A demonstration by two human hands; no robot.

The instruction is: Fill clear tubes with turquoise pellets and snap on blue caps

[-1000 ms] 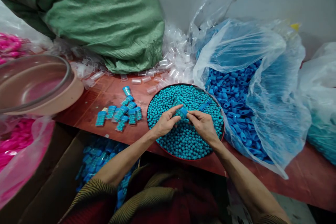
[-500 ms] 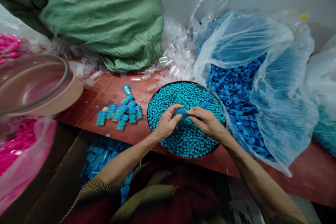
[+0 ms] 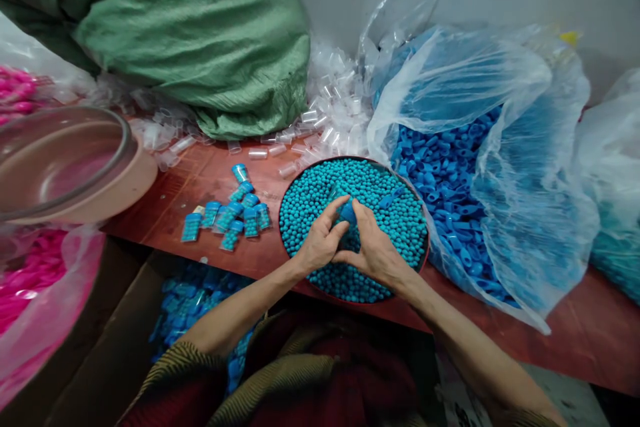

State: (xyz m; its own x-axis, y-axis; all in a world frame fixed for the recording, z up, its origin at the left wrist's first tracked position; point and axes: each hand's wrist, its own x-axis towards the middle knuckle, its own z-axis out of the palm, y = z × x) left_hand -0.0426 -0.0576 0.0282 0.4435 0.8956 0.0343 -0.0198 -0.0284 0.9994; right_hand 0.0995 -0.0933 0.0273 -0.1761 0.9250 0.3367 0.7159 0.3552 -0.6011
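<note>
Blue cap (image 3: pixel 347 213) between curved bare hands (image 3: pixel 345 233), round teal beads (image 3: pixel 350 283) below

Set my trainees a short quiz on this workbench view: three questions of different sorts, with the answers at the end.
1. Multiple choice. The left hand and right hand are both over:
A) the pale basin
B) the round tray of teal beads
C) the open bag of blue parts

2. True or false. The capped containers on the table lie to the left of the round tray.

3. Fill in the missing colour. The large sack behind those containers is ____.

Key: 1. B; 2. True; 3. green
</note>
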